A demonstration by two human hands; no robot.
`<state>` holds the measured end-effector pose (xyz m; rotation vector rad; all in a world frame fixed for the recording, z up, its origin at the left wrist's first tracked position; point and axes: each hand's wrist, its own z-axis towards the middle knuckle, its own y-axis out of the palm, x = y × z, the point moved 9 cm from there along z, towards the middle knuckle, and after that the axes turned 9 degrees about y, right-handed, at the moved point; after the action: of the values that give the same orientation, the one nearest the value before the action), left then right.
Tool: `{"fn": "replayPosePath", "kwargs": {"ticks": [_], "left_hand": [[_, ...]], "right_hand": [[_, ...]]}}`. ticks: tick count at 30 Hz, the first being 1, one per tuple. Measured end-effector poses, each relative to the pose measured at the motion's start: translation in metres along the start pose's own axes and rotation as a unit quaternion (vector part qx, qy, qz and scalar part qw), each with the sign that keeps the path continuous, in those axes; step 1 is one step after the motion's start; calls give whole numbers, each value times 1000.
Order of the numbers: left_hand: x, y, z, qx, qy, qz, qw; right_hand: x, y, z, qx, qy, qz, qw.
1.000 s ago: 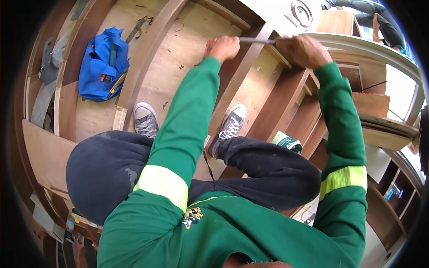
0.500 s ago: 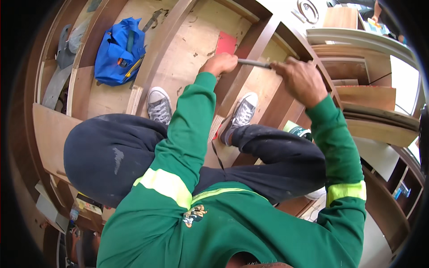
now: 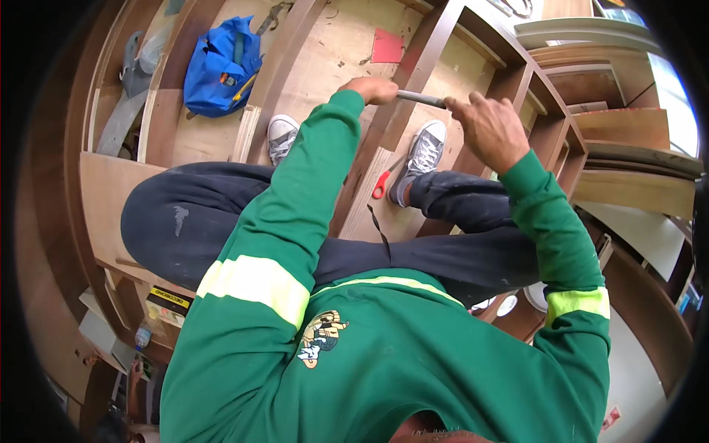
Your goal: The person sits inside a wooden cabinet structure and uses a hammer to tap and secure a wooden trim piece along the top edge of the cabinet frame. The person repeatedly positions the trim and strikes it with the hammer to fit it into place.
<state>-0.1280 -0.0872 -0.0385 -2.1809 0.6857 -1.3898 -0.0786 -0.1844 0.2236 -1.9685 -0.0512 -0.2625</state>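
Observation:
A narrow grey bar [image 3: 421,98], perhaps a file, spans the gap between my hands. My left hand [image 3: 373,90] is closed around its left end. My right hand [image 3: 493,131] pinches the other end between thumb and forefinger, its remaining fingers loosely bent. Below the bar runs a brown wooden partition [image 3: 402,103] of a large open frame; whether the two touch I cannot tell. A red tool handle [image 3: 381,184], like that of scissors, lies on the partition's near end beside my right shoe [image 3: 426,151]. A thin black strip [image 3: 379,229] is just nearer to me.
A blue bag [image 3: 221,70] with tools sits in a compartment on the left. A red sheet [image 3: 388,46] lies on the pale panel ahead. Stacked boards [image 3: 620,125] stand at the right. My shoes rest between partitions, and a loose panel [image 3: 111,203] is by my left knee.
The view has shifted, so the frame and blue bag appear farther right and higher. Both hands still grip the bar, slightly nearer to me. The red handle now shows more fully.

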Motion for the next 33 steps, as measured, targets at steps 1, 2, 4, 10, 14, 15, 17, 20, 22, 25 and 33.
{"fn": "replayPosePath", "kwargs": {"ticks": [1,2,4,10,14,15,17,20,22,25,33], "left_hand": [[-9,-9,5,-1,3,30,1000],[-8,-6,7,-9,11,55,998],[6,-3,7,-2,59,149,987],[32,50,-41,-19,30,33,999],[25,53,-68,87,-92,-144,981],[27,58,-72,80,-104,-159,979],[25,50,-73,75,-123,-183,972],[34,57,-84,16,-140,-176,974],[-38,121,-99,-18,-154,-168,973],[-19,116,-79,51,-195,-180,963],[-1,-34,-73,367,-42,-347,862]], "right_hand": [[3,-2,12,7,1,2,1000],[5,4,17,22,-9,6,1000],[4,7,20,44,-14,34,998],[-33,13,-55,51,-3,23,998],[-31,19,-36,37,13,25,999],[-31,27,-26,42,12,14,999],[-32,29,-17,51,16,15,998],[-47,39,-51,22,5,26,999],[-79,30,-71,47,-31,37,998],[-56,50,-66,87,19,60,994],[-10,32,-74,145,160,274,937]]}}
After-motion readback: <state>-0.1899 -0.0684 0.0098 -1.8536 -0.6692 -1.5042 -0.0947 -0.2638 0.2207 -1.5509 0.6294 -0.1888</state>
